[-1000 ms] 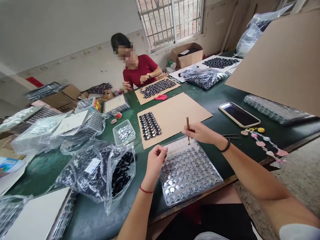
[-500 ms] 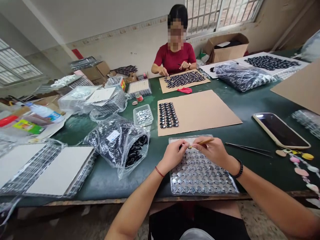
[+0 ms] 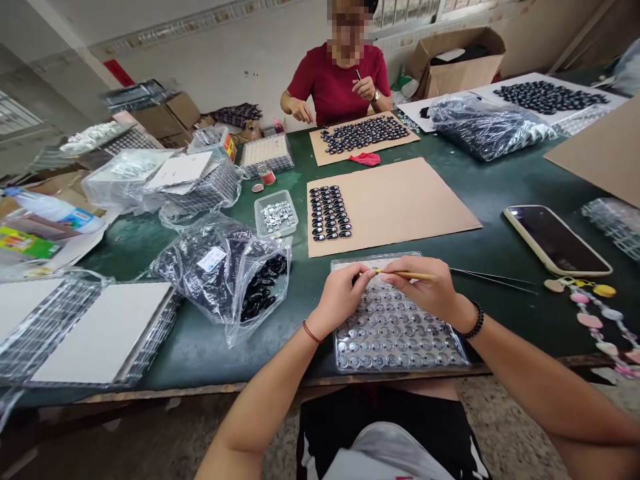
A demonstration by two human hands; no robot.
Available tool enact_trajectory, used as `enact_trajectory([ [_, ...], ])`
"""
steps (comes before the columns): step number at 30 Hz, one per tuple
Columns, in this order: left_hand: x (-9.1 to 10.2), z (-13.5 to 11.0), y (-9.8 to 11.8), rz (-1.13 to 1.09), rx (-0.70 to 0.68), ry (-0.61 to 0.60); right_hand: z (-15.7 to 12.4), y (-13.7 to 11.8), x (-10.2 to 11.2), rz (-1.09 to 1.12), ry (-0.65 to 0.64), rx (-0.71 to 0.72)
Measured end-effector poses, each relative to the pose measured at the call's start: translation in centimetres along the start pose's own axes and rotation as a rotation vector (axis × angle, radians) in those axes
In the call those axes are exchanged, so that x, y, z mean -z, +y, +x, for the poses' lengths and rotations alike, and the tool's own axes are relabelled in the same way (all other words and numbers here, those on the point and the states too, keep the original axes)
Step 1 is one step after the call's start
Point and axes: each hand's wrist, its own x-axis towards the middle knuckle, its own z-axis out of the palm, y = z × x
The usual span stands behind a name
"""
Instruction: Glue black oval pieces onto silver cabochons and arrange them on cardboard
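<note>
My right hand (image 3: pixel 426 285) is closed around a thin wooden stick-like tool (image 3: pixel 413 275), held almost level with its tip pointing left. The thumb and fingers of my left hand (image 3: pixel 344 293) pinch together at that tip, on something too small to make out. Both hands are over a clear plastic tray (image 3: pixel 400 361) with rows of round silvery pieces in its pockets. Beyond the tray, a cardboard sheet (image 3: pixel 395 207) bears columns of small black oval pieces (image 3: pixel 331 213) along its left side. To the right of my right hand lie metal tweezers (image 3: pixel 493 279).
An open plastic bag (image 3: pixel 215 273) of black pieces and a clear box (image 3: pixel 276 215) of small silvery pieces are at left. Stacked card-topped trays (image 3: pixel 105 333) lie nearer. A phone (image 3: pixel 557 240) with a beaded strap is at right. A co-worker (image 3: pixel 345 80) sits opposite.
The view has tilted down and shifted slightly. The stick-like tool now lies more level in my right hand, its tip at my left fingers. The co-worker's hand with a pen-like tool has risen.
</note>
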Motion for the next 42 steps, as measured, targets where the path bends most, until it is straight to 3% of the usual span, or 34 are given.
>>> enact_trajectory([
  [3,0.0,0.2,-0.1,0.004,0.019,0.034,-0.1,0.0,0.2,-0.056,-0.084,0.080],
  [5,0.1,0.2,-0.1,-0.003,0.028,0.035,-0.2,0.1,0.2,-0.101,-0.068,0.077],
  [10,0.4,0.3,0.1,-0.063,0.062,0.053,-0.4,0.2,0.1,-0.103,0.094,-0.082],
  [14,0.5,0.4,0.0,-0.214,0.108,0.147,-0.1,0.3,0.1,-0.083,0.227,-0.204],
  [17,0.1,0.3,0.1,-0.353,0.162,0.148,0.1,0.4,0.1,0.012,0.317,-0.330],
  [21,-0.5,0.1,0.4,-0.429,0.189,0.100,0.2,0.3,-0.1,0.236,0.331,-0.472],
  [30,-0.9,-0.1,0.7,-0.434,0.198,0.119,0.2,-0.4,-0.6,0.509,0.228,-0.540],
  [33,-0.5,0.2,0.5,-0.479,0.198,0.108,0.5,-0.2,-0.3,0.557,0.288,-0.559],
  [36,1.2,1.5,-0.6,-0.671,0.267,0.212,0.7,0.1,0.1,0.599,0.384,-0.590],
  [39,3.2,2.8,-2.2,-1.077,0.396,0.388,0.8,0.2,0.4,0.605,0.402,-0.599],
  [42,3.5,2.9,-3.0,-1.294,0.504,0.285,0.6,0.0,0.3,0.579,0.367,-0.579],
])
